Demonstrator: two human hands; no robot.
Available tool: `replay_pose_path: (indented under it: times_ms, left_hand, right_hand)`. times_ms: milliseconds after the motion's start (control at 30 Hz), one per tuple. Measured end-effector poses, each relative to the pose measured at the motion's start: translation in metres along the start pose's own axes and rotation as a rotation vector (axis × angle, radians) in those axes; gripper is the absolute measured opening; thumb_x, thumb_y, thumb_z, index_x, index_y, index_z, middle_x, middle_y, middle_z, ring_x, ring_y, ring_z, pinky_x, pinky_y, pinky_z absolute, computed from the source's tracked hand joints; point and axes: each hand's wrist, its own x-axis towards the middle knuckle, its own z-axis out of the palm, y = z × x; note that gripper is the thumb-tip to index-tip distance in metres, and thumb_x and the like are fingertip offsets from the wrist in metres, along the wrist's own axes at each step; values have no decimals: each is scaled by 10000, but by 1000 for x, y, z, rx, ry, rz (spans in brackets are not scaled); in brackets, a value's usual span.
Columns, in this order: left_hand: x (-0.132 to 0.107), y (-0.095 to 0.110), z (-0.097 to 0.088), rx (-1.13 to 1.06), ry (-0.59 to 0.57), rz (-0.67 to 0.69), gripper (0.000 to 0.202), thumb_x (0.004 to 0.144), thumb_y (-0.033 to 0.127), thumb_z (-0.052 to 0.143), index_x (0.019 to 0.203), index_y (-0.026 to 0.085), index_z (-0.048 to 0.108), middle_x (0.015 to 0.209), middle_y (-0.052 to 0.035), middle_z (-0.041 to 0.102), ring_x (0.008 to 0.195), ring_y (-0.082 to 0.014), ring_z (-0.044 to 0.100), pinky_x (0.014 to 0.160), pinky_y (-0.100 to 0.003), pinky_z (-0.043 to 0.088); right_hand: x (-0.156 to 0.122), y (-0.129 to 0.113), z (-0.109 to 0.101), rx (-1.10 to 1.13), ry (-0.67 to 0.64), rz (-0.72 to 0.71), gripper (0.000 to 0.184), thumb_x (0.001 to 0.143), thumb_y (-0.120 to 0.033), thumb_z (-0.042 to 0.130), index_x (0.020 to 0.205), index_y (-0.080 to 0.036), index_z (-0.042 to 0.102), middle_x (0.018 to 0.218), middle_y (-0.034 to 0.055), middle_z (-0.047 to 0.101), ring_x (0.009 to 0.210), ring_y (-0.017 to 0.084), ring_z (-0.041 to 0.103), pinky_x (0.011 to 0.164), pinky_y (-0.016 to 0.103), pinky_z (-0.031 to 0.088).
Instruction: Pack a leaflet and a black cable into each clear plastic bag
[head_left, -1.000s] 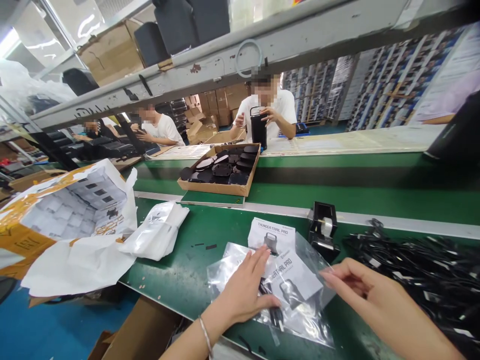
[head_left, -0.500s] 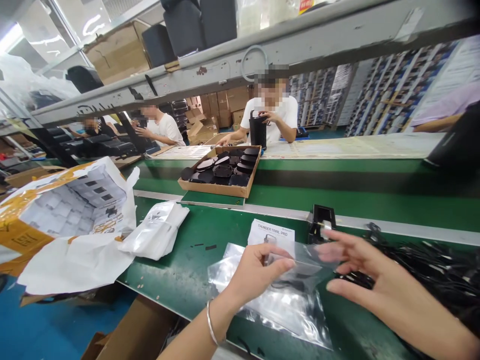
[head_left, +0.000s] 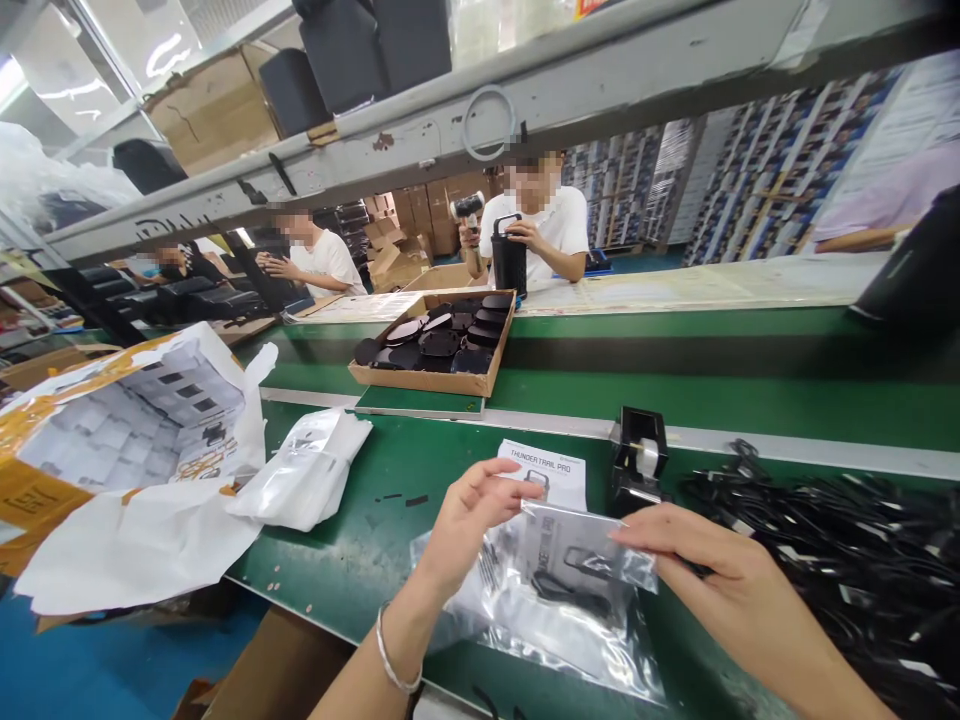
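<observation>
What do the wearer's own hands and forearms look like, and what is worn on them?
Both hands are bare, with no gloves or sleeves in view. The left hand has a thin, shiny, silver-coloured round bangle at its wrist; the right hand shows no jewellery.

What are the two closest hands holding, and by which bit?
A clear plastic bag, by its upper edge: the left hand at the left end, the right hand at the right end.
</observation>
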Motion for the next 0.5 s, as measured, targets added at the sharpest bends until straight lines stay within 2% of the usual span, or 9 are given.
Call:
replay_pose_path:
  times_ms: [67, 100, 167, 233, 267, 333, 367, 433, 500]
  left_hand:
    - [1, -3, 1, -69, 3, -9, 479, 798, 527, 585, 1135, 189, 549, 989, -93, 711, 904, -214, 641, 786, -321, 459]
    - [1, -7, 2, -27, -6, -10, 524, 764, 538, 623, 1139, 181, 540, 973, -90, 702, 873, -208, 635, 754, -305, 456]
    - [2, -15, 6, 132, -25, -12, 458, 702, 488, 712, 994, 150, 612, 851, -59, 683, 760, -179, 609, 672, -268, 435]
    - [3, -24, 10, 211, -34, -25, 334, 727, 450, 703, 812, 133, 644, 746, -33, 648, 692, -157, 577, 642, -258, 422]
    - [3, -28, 12, 204, -34, -30, 319, 758, 450, 671, 772, 133, 641, 728, -28, 639, 692, -158, 576, 650, -260, 427]
    - [3, -35, 15, 152, -10, -27, 310, 792, 451, 633, 799, 141, 633, 736, -23, 635, 728, -169, 588, 683, -268, 442]
    - [3, -37, 16, 132, 5, -28, 309, 796, 454, 627, 824, 146, 625, 737, -17, 630, 734, -171, 591, 685, -268, 446]
    - [2, -40, 18, 126, 24, -22, 306, 812, 457, 607, 832, 152, 604, 713, -3, 609, 712, -163, 583, 660, -255, 442]
    - [0, -43, 19, 138, 36, -10, 287, 838, 443, 577, 822, 157, 580, 703, 7, 589, 679, -146, 559, 628, -239, 427]
  right_hand:
    - [-1, 1, 2, 12, -2, -4, 253, 842, -232, 489, 797, -270, 736, 886, 36, 703, 830, 210, 654, 729, 309, 525]
    - [-1, 1, 3, 24, -9, -3, 268, 844, -226, 477, 780, -269, 733, 881, 35, 699, 829, 206, 653, 728, 302, 523]
    - [-2, 4, 4, 37, -9, 12, 253, 851, -249, 477, 791, -264, 722, 899, 35, 688, 841, 200, 647, 739, 292, 517]
    - [-2, 10, 0, 19, 110, 100, 220, 852, -337, 501, 946, -258, 684, 949, 47, 664, 826, 201, 643, 707, 296, 521]
    - [-2, 15, -2, -8, 203, 175, 273, 844, -398, 510, 1028, -250, 646, 958, 58, 651, 797, 205, 644, 673, 306, 525]
    - [2, 26, -9, -104, 373, 358, 393, 814, -500, 503, 1085, -232, 599, 948, 74, 632, 712, 212, 641, 613, 338, 520]
    - [5, 32, -12, -141, 406, 445, 402, 797, -529, 498, 1036, -226, 615, 942, 78, 630, 666, 210, 635, 601, 354, 514]
    - [13, 40, -14, -161, 368, 574, 375, 756, -551, 522, 857, -216, 657, 902, 83, 646, 583, 202, 617, 589, 380, 505]
    - [22, 43, -11, -89, 314, 653, 355, 707, -547, 578, 740, -204, 664, 723, 68, 658, 478, 197, 588, 513, 376, 493]
